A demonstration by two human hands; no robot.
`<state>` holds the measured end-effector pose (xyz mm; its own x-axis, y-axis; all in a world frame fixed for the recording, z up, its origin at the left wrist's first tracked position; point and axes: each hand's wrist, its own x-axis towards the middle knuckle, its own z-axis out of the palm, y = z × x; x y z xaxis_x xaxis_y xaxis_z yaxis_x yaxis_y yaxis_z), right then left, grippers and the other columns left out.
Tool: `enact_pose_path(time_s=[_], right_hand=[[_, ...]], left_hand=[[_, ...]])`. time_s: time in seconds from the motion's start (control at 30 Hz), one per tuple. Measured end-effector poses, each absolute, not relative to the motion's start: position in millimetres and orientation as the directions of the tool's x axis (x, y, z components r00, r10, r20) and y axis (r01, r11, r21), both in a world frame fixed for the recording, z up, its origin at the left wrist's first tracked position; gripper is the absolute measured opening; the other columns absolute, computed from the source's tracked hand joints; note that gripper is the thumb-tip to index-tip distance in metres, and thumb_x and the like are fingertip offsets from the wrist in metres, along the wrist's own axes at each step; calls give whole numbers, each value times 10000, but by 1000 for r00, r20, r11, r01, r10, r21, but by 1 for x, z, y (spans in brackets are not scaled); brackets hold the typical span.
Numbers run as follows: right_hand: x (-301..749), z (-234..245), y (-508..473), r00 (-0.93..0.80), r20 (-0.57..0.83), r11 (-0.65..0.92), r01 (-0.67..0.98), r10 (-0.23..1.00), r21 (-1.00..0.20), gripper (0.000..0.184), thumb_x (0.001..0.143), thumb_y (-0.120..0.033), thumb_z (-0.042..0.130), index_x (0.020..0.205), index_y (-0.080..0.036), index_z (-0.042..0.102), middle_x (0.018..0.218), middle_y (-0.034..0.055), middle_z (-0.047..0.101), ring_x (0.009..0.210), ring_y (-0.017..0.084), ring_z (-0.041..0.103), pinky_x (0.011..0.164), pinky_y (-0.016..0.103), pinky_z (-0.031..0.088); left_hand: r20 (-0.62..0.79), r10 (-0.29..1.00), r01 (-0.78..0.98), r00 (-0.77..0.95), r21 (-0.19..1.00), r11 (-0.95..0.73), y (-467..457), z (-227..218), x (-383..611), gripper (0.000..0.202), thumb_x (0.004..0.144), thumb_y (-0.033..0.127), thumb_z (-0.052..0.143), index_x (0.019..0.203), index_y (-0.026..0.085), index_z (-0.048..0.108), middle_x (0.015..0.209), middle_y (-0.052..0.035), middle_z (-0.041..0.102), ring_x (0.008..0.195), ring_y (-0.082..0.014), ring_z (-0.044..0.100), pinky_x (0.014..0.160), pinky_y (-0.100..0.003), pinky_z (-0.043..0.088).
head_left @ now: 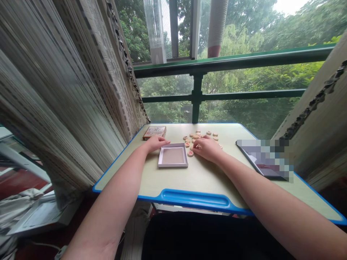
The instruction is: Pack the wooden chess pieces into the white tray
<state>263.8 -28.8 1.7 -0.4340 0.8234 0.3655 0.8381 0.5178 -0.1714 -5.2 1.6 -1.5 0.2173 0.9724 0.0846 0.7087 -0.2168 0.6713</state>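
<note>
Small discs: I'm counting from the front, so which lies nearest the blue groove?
The red-marked disc just right of the open box, by the right hand; every other visible disc lies farther from the blue groove.

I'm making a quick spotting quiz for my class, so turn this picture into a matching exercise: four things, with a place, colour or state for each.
1. Open tray
2. Round pieces
3. Printed box
4. Table's front rim

A. Towards the far left of the table
B. Empty, pale-walled
C. Blue
D. Scattered around the right hand

Pairs: 1-B, 2-D, 3-A, 4-C
</note>
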Motion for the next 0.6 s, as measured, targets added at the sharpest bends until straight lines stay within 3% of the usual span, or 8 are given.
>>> enact_pose_path(time_s=[0.2, 0.47, 0.6], right_hand=[[264, 2, -27, -426, 343, 511, 832, 837, -217, 246, 845, -368, 470, 846, -207, 657, 769, 56, 661, 898, 218, 500, 725, 299, 387], [264, -3, -21, -492, 323, 542, 837, 808, -82, 352, 897, -303, 369, 785, -161, 672, 906, 95, 637, 846, 195, 496, 821, 326, 327], [269, 2, -21, -393, 322, 442, 893, 861, -91, 317, 880, -315, 397, 852, -176, 680, 956, 101, 634, 890, 214, 493, 801, 317, 324]], left_hand=[[84, 969, 712, 232, 664, -228, 1, -1, -5, 547, 614, 638, 571, 777, 135, 709, 619, -12, 569, 591, -135, 448, 568, -259, 316], [76, 968, 729, 239, 644, -230, 1, 0, -4, 537, 632, 634, 559, 769, 135, 701, 610, -1, 539, 575, -122, 428, 555, -253, 296], [67, 968, 731, 240, 644, -226, 2, -1, -5, 545, 626, 639, 561, 779, 135, 700, 616, -3, 550, 589, -128, 444, 561, -253, 303]])
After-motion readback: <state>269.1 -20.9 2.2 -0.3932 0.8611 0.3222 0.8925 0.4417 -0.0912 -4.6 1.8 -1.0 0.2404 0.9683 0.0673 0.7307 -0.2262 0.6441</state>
